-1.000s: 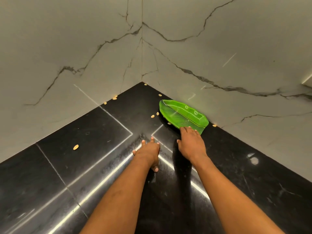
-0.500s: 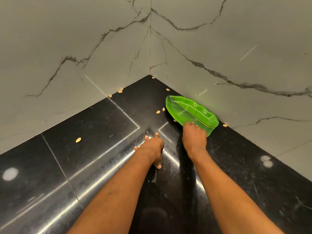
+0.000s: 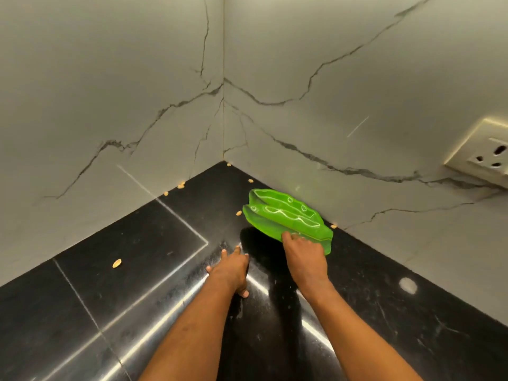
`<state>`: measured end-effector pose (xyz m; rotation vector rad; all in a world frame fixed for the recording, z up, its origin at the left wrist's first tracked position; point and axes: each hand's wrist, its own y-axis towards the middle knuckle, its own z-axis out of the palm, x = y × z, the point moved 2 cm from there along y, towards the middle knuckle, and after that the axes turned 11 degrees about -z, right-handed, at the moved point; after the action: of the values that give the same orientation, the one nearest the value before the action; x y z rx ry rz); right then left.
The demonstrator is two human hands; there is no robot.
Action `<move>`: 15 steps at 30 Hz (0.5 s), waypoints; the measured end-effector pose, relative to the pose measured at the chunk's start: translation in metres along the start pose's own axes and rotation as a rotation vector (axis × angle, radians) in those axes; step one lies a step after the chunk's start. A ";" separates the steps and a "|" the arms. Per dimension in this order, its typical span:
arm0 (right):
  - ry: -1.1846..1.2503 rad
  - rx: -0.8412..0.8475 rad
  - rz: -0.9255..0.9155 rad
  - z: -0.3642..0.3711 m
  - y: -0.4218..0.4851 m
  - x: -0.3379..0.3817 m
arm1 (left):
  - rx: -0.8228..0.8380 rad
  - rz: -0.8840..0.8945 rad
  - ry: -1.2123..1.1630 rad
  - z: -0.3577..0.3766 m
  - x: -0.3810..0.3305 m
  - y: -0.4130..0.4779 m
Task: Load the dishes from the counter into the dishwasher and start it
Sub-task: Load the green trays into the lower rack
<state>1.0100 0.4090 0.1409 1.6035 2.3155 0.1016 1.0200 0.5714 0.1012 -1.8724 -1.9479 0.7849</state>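
Early going here: the green leaf dish (image 3: 286, 218) sits just right of centre in the frame on the black desk (image 3: 137, 270), tucked close to the marble wall (image 3: 384, 174). No dishwasher is in view, so by my read loading has barely begun and starting the machine is far off. The right hand (image 3: 303, 259) curls its fingers over the dish's near edge, gripping it; one dish or two stacked, I cannot tell. The left hand (image 3: 231, 270) lies flat beside it, fingers spread on the desk, holding nothing. The corner walls box in the top and right, with a socket (image 3: 486, 155) at far right and seeds (image 3: 117, 263) scattered about. The open way out is toward the lower frame.
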 end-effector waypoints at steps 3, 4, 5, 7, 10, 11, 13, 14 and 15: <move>0.001 -0.056 -0.011 -0.019 -0.022 -0.002 | -0.163 0.034 0.061 0.017 0.006 -0.025; 0.004 -0.075 -0.015 -0.024 -0.030 -0.003 | -0.218 0.050 0.095 0.026 0.006 -0.035; 0.005 -0.096 -0.022 -0.029 -0.039 -0.002 | -0.263 0.062 0.121 0.035 0.006 -0.048; 0.016 -0.140 -0.027 -0.038 -0.054 -0.003 | -0.327 0.078 0.136 0.048 0.005 -0.069; 0.033 -0.193 -0.033 -0.052 -0.077 0.001 | -0.397 0.080 0.121 0.052 0.004 -0.099; 0.037 -0.216 -0.037 -0.055 -0.084 0.003 | -0.420 0.078 0.121 0.052 0.004 -0.108; 0.049 -0.248 -0.039 -0.059 -0.098 0.006 | -0.472 0.078 0.144 0.053 0.004 -0.124; 0.052 -0.253 -0.036 -0.059 -0.105 0.007 | -0.492 0.083 0.158 0.055 0.005 -0.131; 0.055 -0.261 -0.033 -0.059 -0.114 0.009 | -0.511 0.085 0.164 0.057 0.006 -0.139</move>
<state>0.8870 0.3831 0.1677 1.4480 2.2584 0.4267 0.8740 0.5705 0.1368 -2.2262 -2.1098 0.1422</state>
